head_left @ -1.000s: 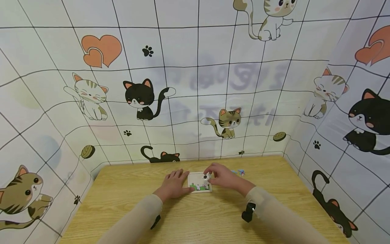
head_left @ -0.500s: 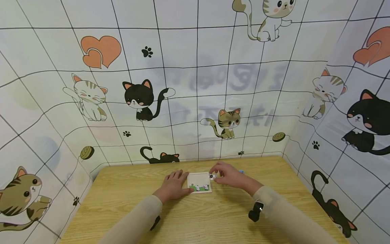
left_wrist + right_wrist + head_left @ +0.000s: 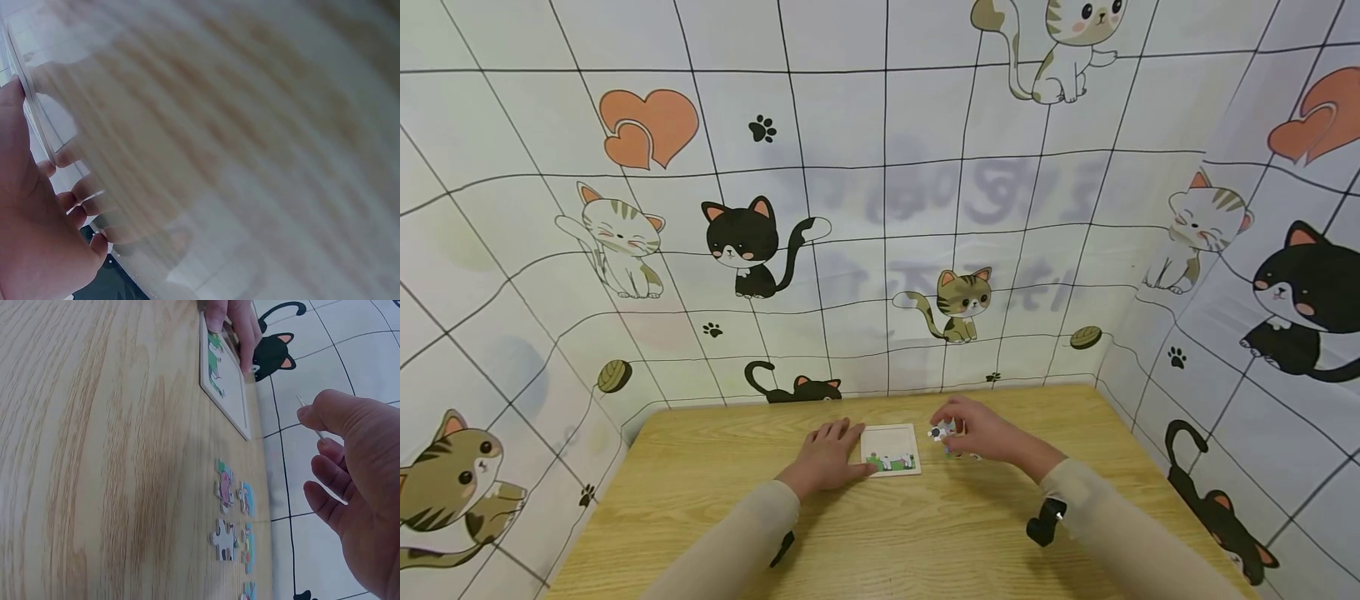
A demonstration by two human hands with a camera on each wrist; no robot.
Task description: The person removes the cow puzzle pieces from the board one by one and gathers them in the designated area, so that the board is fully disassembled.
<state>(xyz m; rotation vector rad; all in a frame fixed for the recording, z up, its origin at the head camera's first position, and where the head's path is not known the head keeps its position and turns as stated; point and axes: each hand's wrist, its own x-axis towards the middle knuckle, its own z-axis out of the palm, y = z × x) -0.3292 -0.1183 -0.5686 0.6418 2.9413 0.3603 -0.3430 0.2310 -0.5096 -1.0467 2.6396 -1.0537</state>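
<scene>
Cat-print walls [image 3: 865, 108] boxed in a wooden worktop [image 3: 880, 533]. Head view: toward the back edge, the left hand [image 3: 823, 457] had its grip spread wide, thumb on the near-left corner of a puzzle tray [image 3: 891, 439]; the right hand [image 3: 979, 433] pinched a puzzle piece [image 3: 937, 432] just right of it. Left wrist view: mostly blur, hand touching the tray. Right wrist view: loose pieces [image 3: 225, 540] lay beside the tray.
</scene>
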